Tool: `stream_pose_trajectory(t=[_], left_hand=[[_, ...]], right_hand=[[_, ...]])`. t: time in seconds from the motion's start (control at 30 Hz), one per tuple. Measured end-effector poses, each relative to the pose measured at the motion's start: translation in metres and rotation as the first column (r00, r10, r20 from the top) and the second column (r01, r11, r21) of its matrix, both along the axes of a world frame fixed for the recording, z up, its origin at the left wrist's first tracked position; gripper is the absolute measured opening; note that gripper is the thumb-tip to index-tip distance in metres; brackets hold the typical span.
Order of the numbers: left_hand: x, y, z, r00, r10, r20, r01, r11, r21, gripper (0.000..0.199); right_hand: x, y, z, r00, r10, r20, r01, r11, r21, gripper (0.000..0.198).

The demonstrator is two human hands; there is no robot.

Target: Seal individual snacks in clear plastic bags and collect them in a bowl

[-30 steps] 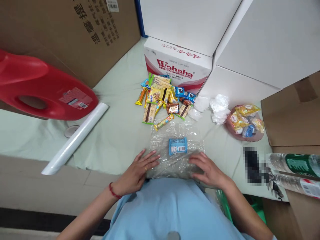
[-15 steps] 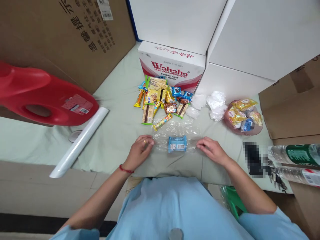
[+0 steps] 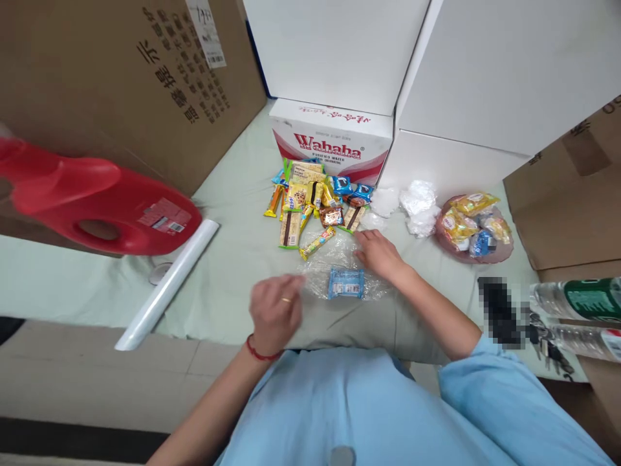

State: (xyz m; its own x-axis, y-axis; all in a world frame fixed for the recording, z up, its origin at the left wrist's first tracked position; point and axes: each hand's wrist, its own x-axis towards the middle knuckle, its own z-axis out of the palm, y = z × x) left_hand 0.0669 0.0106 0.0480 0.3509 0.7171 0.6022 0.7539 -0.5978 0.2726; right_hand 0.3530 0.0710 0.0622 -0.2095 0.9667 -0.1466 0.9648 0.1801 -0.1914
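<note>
A small blue-wrapped snack packet (image 3: 346,284) lies on a sheet of clear plastic film (image 3: 320,265) on the cloth-covered table. My right hand (image 3: 382,255) is at the film's far right part, above the packet, with its fingers curled down onto the film. My left hand (image 3: 276,310) is at the left of the film, fingers curled in and smeared by motion; whether they hold the film's edge is hidden. Just beyond the film lies a yellow snack stick (image 3: 317,243).
Behind is a pile of wrapped snacks (image 3: 310,194) against a Wahaha box (image 3: 332,139). To the right are crumpled plastic balls (image 3: 420,204), a pink bowl (image 3: 499,252) of packets, keys (image 3: 548,346) and bottles (image 3: 577,298). On the left are a red jug (image 3: 111,200) and white roll (image 3: 167,285).
My right hand has moved away from me and leftward, to the film's far part. My left hand has come nearer my body and curled. The film looks more gathered round the packet.
</note>
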Motion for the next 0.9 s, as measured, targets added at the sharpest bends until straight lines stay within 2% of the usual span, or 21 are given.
stream_pose_trajectory(t=[0.07, 0.1, 0.13, 0.2, 0.27, 0.3, 0.37, 0.43, 0.5, 0.57, 0.63, 0.67, 0.73, 0.8, 0.83, 0.9], left_hand=[[0.023, -0.011, 0.000, 0.969, -0.210, -0.127, 0.196, 0.974, -0.113, 0.044], [0.034, -0.013, -0.003, 0.946, -0.260, -0.194, 0.225, 0.957, -0.182, 0.046], [0.045, -0.013, -0.006, 0.925, -0.285, -0.253, 0.224, 0.943, -0.246, 0.046], [0.061, -0.010, -0.015, 0.893, -0.304, -0.332, 0.185, 0.920, -0.344, 0.044], [0.069, -0.007, -0.021, 0.881, -0.304, -0.363, 0.150, 0.906, -0.396, 0.044], [0.070, -0.006, -0.023, 0.880, -0.302, -0.365, 0.140, 0.902, -0.408, 0.044], [0.070, -0.004, -0.024, 0.887, -0.300, -0.352, 0.134, 0.895, -0.426, 0.043], [0.066, -0.003, -0.025, 0.898, -0.311, -0.310, 0.145, 0.877, -0.459, 0.038], [0.060, -0.003, -0.029, 0.915, -0.346, -0.206, 0.203, 0.838, -0.506, 0.033], [0.049, -0.003, -0.036, 0.924, -0.382, -0.002, 0.319, 0.775, -0.546, 0.033], [0.036, -0.003, -0.044, 0.920, -0.293, 0.260, 0.391, 0.730, -0.560, 0.033], [0.029, -0.002, -0.048, 0.912, -0.171, 0.371, 0.370, 0.734, -0.569, 0.033], [0.017, 0.003, -0.052, 0.864, 0.173, 0.473, 0.179, 0.773, -0.609, 0.033], [0.011, 0.011, -0.053, 0.787, 0.447, 0.425, -0.088, 0.764, -0.639, 0.039], [0.011, 0.015, -0.053, 0.775, 0.514, 0.369, -0.187, 0.743, -0.642, 0.043], [0.015, 0.021, -0.050, 0.826, 0.520, 0.216, -0.277, 0.709, -0.649, 0.052]], right_hand=[[-0.010, 0.013, -0.010, 0.999, -0.037, -0.001, 0.037, 0.999, -0.018, 0.069], [-0.013, 0.018, -0.014, 0.998, -0.064, -0.012, 0.063, 0.997, -0.044, 0.072], [-0.015, 0.023, -0.016, 0.996, -0.087, -0.030, 0.084, 0.993, -0.077, 0.069], [-0.014, 0.026, -0.017, 0.992, -0.107, -0.073, 0.095, 0.984, -0.150, 0.049], [-0.011, 0.020, -0.014, 0.987, -0.067, -0.147, 0.038, 0.981, -0.190, 0.032], [-0.010, 0.013, -0.012, 0.979, -0.012, -0.204, -0.026, 0.983, -0.180, 0.030], [-0.011, -0.008, -0.009, 0.941, 0.147, -0.303, -0.193, 0.973, -0.127, 0.035], [-0.015, -0.033, -0.009, 0.913, 0.291, -0.286, -0.325, 0.943, -0.078, 0.042], [-0.021, -0.057, -0.011, 0.926, 0.337, -0.170, -0.353, 0.933, -0.067, 0.047], [-0.026, -0.074, -0.013, 0.945, 0.317, -0.082, -0.321, 0.946, -0.051, 0.050], [-0.031, -0.084, -0.014, 0.960, 0.277, -0.038, -0.278, 0.959, -0.045, 0.052], [-0.034, -0.087, -0.014, 0.967, 0.255, -0.024, -0.256, 0.965, -0.050, 0.052], [-0.039, -0.090, -0.014, 0.977, 0.214, -0.005, -0.213, 0.974, -0.071, 0.053], [-0.045, -0.092, -0.012, 0.982, 0.189, 0.005, -0.188, 0.978, -0.086, 0.053], [-0.048, -0.092, -0.011, 0.983, 0.184, 0.009, -0.183, 0.979, -0.089, 0.053], [-0.052, -0.092, -0.009, 0.983, 0.185, 0.018, -0.183, 0.979, -0.085, 0.050]])
